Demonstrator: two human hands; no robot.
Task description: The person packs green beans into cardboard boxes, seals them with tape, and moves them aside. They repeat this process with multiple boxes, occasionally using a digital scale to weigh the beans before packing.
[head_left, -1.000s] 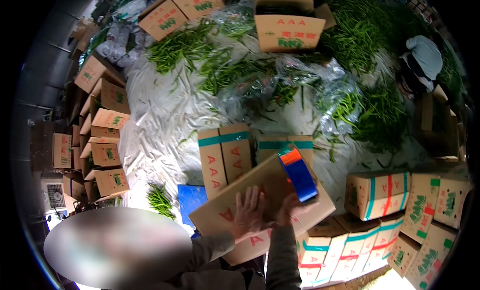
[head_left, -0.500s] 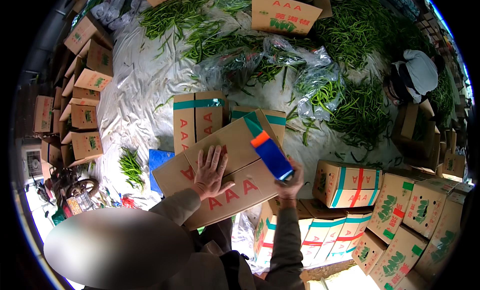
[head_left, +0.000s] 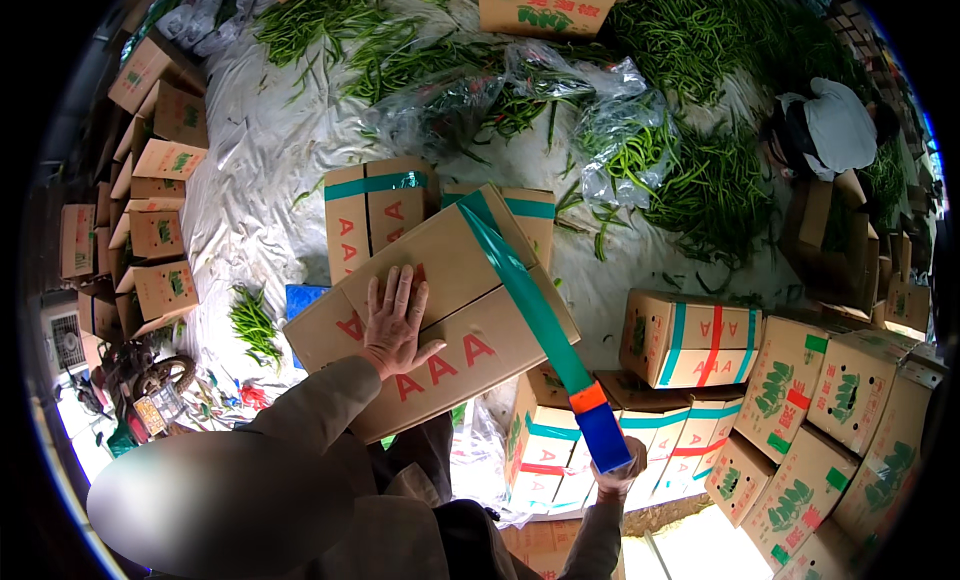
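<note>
A cardboard carton [head_left: 455, 305] with red letters on its top lies slanted in front of me. My left hand [head_left: 398, 325] rests flat on that top, fingers spread. Past the carton's lower right edge, my right hand [head_left: 620, 470] grips a blue and orange tape dispenser [head_left: 606, 432]. From the dispenser, a strip of green tape [head_left: 528, 305] stretches back across the right part of the carton to its far edge. Two taped cartons stand just beyond: one upright at the left [head_left: 378, 208], the other [head_left: 532, 212] partly hidden by mine.
Green chilli peppers [head_left: 705, 185] lie heaped on a white sheet [head_left: 265, 170], with a clear plastic bag [head_left: 625, 145] among them. Taped cartons [head_left: 690, 338] are stacked at the right, open cartons [head_left: 163, 235] at the left. Another person [head_left: 838, 125] bends down at the far right.
My right hand has moved down and to the right with the tape dispenser, drawing a longer strip of green tape across the carton. My left hand stays flat on the top.
</note>
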